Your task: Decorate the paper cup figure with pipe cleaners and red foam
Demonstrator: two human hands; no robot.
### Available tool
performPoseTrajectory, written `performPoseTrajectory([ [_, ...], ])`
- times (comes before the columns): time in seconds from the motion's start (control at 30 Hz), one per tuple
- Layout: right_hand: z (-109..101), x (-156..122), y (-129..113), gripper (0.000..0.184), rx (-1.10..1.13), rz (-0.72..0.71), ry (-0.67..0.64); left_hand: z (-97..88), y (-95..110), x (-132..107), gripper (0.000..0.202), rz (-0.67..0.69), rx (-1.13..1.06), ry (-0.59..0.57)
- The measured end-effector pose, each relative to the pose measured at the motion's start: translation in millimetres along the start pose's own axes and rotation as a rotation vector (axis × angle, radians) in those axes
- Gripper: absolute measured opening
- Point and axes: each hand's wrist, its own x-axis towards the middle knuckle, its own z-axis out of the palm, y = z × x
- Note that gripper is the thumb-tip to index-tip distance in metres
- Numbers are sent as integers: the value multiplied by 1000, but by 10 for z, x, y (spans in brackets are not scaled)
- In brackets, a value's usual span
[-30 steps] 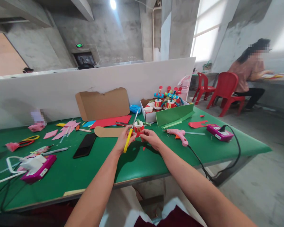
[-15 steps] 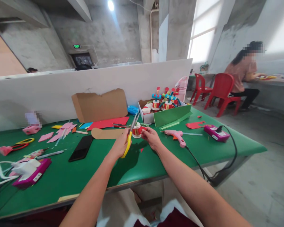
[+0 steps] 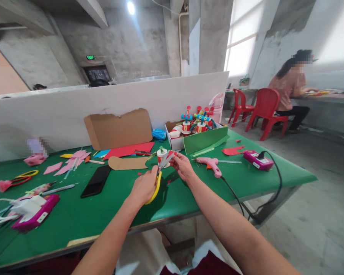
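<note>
My left hand (image 3: 145,187) is closed around yellow-handled scissors (image 3: 165,160), whose blades point up and to the right. The blades meet a small piece of red paper (image 3: 173,153), pinched between the fingers of my right hand (image 3: 184,167). Just behind the blades stands a small red and white paper cup (image 3: 161,152) with green coiled paper strips on it; the scissors partly cover it. Tiny red scraps (image 3: 169,182) lie on the green table below my hands.
A pink glue gun (image 3: 213,165) lies right, wired toward a purple power strip (image 3: 258,159). Behind stands a box (image 3: 176,143) of cup figures. A black phone (image 3: 96,181), brown cardboard (image 3: 126,163) and pink paper pieces (image 3: 78,156) lie left. A person (image 3: 289,84) sits far right.
The scissors have tilted from pointing upward to pointing right, with their blades now at the red paper. My left hand has lowered slightly; the view has shifted a little.
</note>
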Motion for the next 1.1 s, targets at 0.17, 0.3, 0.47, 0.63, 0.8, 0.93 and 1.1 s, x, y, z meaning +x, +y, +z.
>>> performPoseTrajectory([
  [0.17, 26, -26, 0, 33, -52, -12, -50, -10, 13, 4, 28, 11, -15, -4],
  [0.3, 36, -45, -18, 31, -79, -11, -71, -16, 13, 2, 27, 9, -27, -10],
  [0.47, 32, -43, -25, 31, -80, -6, -72, -10, 7, 12, 26, 16, -45, -2],
  [0.63, 27, -36, -20, 32, -75, -6, -77, 3, 4, 26, 28, 14, -54, -7],
  [0.8, 36, -49, -31, 31, -76, 2, -80, 10, 6, 23, 28, 18, -56, -8],
  [0.93, 35, -55, -36, 31, -77, 2, -81, 17, 3, 24, 28, 15, -53, -15],
  [1.1, 35, -54, -34, 34, -73, 2, -89, 25, 3, 22, 27, 13, -36, -16],
])
